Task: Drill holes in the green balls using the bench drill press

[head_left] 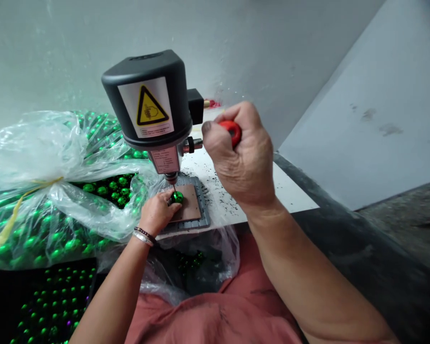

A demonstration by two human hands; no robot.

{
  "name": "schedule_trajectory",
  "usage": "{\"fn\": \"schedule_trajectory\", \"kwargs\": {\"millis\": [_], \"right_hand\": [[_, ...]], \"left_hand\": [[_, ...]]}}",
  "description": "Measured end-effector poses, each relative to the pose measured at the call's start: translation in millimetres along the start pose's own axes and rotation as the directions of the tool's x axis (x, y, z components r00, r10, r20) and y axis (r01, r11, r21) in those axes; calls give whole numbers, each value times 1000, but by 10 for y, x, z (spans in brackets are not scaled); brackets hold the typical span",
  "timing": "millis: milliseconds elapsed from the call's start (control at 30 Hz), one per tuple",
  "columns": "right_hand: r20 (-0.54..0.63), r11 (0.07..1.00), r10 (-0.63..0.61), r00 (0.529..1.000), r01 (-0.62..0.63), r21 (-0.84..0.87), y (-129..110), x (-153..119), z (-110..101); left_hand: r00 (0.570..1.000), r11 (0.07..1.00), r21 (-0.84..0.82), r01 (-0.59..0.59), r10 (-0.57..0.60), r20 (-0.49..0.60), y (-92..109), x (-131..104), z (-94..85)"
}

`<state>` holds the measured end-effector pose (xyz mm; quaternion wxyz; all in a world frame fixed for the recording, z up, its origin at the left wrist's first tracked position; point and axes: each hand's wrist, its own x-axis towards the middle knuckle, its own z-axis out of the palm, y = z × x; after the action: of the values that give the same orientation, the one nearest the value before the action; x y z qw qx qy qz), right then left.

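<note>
A shiny green ball (178, 197) is pinched between the thumb and fingers of my left hand (158, 210), over a brown board (189, 203) on the grey drill base (203, 215). Right above it is the thin bit (174, 187) of a bench drill (146, 95) with a black motor cover and a yellow warning label. The bit's tip reaches the ball's top; whether it has entered I cannot tell. My right hand (241, 153) is wrapped round the red knob (232, 133) of the drill's lever, right of the motor housing.
Clear plastic bags (32, 148) full of green balls lie at the left, one tied with a yellow strip. Below them are rows of green balls (53, 306). Dark shavings (222, 191) litter the white tabletop (290, 191). An open plastic bag (229, 253) hangs at the table's front edge.
</note>
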<state>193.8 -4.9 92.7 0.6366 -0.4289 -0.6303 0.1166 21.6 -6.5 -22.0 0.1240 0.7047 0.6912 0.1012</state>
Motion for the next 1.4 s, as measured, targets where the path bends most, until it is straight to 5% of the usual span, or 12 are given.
{"fn": "schedule_trajectory", "kwargs": {"millis": [767, 1267, 1400], "right_hand": [[-152, 975, -186, 971, 162, -155, 240, -458, 94], [-217, 978, -210, 953, 202, -57, 528, -720, 229], [-235, 986, -164, 958, 167, -7, 412, -577, 221]], "left_hand": [[999, 997, -66, 38, -40, -17, 29, -13, -33], [998, 993, -101, 55, -57, -14, 22, -20, -27], [998, 991, -115, 62, -65, -22, 28, -12, -12]]}}
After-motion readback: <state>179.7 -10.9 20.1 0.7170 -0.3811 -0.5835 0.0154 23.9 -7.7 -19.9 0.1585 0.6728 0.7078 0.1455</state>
